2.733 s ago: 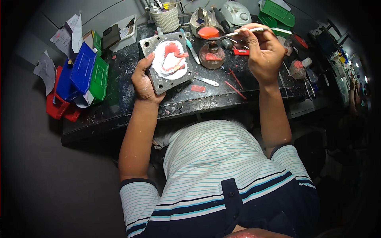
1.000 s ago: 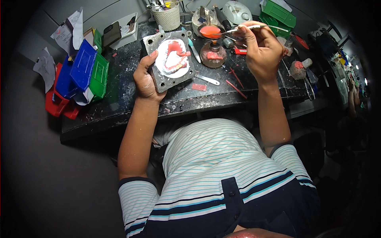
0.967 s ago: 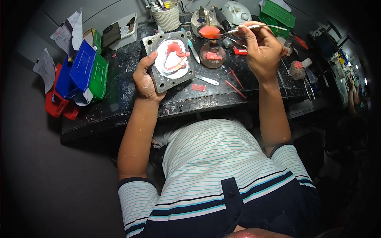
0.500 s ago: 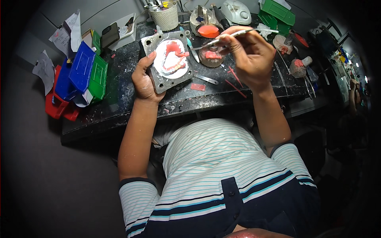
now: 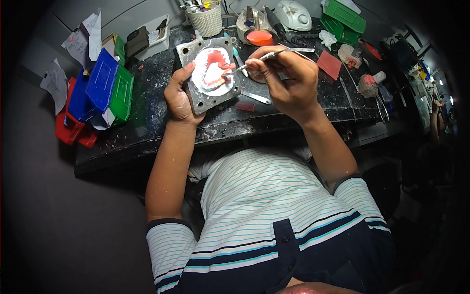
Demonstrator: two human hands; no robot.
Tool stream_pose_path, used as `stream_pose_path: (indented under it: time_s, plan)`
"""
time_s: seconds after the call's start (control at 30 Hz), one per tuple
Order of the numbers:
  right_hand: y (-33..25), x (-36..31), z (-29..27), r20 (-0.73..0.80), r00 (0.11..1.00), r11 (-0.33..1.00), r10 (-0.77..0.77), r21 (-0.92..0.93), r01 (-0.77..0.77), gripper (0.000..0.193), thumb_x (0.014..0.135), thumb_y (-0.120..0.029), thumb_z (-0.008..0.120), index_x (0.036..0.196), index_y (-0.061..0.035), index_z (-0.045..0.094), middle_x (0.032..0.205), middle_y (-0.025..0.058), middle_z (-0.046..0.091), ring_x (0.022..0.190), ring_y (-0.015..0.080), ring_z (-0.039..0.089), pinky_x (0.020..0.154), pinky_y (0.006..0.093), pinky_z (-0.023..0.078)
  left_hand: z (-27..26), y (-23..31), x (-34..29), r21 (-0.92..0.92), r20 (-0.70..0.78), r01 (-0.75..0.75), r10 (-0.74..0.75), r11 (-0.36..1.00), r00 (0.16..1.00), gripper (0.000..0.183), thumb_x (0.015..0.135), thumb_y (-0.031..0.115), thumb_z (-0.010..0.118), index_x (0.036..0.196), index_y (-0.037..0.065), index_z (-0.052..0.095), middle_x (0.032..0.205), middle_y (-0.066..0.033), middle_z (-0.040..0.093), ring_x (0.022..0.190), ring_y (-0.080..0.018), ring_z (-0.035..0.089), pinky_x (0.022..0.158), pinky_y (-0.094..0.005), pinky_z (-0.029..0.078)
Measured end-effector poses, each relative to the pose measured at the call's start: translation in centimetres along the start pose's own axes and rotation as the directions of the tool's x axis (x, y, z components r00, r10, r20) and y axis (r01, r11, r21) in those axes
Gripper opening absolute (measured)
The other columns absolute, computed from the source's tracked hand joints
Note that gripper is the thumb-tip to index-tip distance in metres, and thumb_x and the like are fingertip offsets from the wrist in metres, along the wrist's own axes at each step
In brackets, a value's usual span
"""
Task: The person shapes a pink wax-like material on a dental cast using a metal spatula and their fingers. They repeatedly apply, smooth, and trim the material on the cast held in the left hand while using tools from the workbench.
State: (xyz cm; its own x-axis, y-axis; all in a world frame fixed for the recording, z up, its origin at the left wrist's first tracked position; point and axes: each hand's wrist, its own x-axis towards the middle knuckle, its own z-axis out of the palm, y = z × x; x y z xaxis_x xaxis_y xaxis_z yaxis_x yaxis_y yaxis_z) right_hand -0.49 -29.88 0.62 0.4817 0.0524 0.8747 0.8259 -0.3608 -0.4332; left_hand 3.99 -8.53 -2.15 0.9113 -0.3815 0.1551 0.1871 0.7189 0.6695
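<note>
My left hand (image 5: 182,100) is closed around the left side of a grey metal dental flask (image 5: 199,107), tilted up over the bench. White plaster (image 5: 197,73) fills the flask, with a horseshoe of red wax (image 5: 215,57) on it and a row of pale teeth (image 5: 214,85) along the near side. Over on the right, my right hand (image 5: 296,81) pinches a slim metal wax carver (image 5: 269,55). Its tip reaches the right end of the wax, at or very close to its surface. Behind this hand, a rounded dental model is mostly hidden.
Blue (image 5: 102,83) and green bins (image 5: 122,95) lean at the bench's left. At the back stand a white cup of tools (image 5: 204,23), a pan of red wax (image 5: 259,37) and a white device (image 5: 293,14). A red wax sheet (image 5: 329,64) and a metal blade (image 5: 257,98) lie nearby.
My right hand has moved left and down, bringing the carver's tip to the wax in the flask. The wax sheet behind that hand is now uncovered. My left hand holds nearly still.
</note>
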Motion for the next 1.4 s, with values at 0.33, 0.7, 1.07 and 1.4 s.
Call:
stream_pose_path:
  time_s: [0.33, 0.7, 1.07, 1.4]
  plan:
    - [0.1, -0.2, -0.1, 0.002, 1.0, 1.0, -0.011, -0.024, 0.011, 0.007, 0.089, 0.002, 0.077, 0.093, 0.0006, 0.071, 0.091, 0.0092, 0.077, 0.071, 0.0162, 0.074, 0.062, 0.0268, 0.058, 0.3, 0.1, -0.1, 0.018, -0.015, -0.014, 0.014, 1.0, 1.0, 0.063, 0.093, 0.031, 0.058, 0.136, -0.013, 0.053, 0.125, -0.0286, 0.067, 0.112, -0.0388, 0.071, 0.101, -0.0498, 0.058]
    - [-0.3, -0.1, 0.0, 0.049, 0.998, 0.998, -0.025, -0.063, 0.028, 0.008, 0.088, 0.002, 0.076, 0.092, 0.0009, 0.07, 0.092, 0.0097, 0.077, 0.07, 0.0162, 0.073, 0.061, 0.0265, 0.056, 0.0, 0.1, 0.0, 0.042, 0.031, -0.017, 0.015, 0.999, 0.999, 0.064, 0.092, 0.032, 0.058, 0.137, -0.013, 0.053, 0.125, -0.0294, 0.067, 0.112, -0.0398, 0.071, 0.1, -0.0499, 0.058]
    - [0.4, 0.1, -0.4, 0.019, 0.998, 0.994, -0.051, -0.097, 0.053, 0.009, 0.088, 0.0, 0.078, 0.092, 0.0003, 0.07, 0.091, 0.009, 0.077, 0.071, 0.0157, 0.074, 0.061, 0.0259, 0.058, 0.4, 0.1, -0.1, 0.063, -0.027, -0.024, 0.026, 0.998, 0.999, 0.065, 0.092, 0.033, 0.058, 0.137, -0.014, 0.052, 0.126, -0.0319, 0.066, 0.114, -0.0425, 0.07, 0.102, -0.0501, 0.057]
    - [0.1, 0.2, -0.3, 0.012, 0.997, 0.982, -0.08, -0.172, 0.081, 0.009, 0.09, -0.003, 0.078, 0.093, 0.0003, 0.071, 0.09, 0.0088, 0.077, 0.07, 0.0151, 0.074, 0.059, 0.0264, 0.058, 0.1, 0.2, 0.0, 0.005, 0.058, 0.004, -0.004, 1.0, 0.998, 0.064, 0.092, 0.032, 0.058, 0.137, -0.013, 0.052, 0.125, -0.0298, 0.067, 0.113, -0.0406, 0.071, 0.103, -0.0499, 0.056]
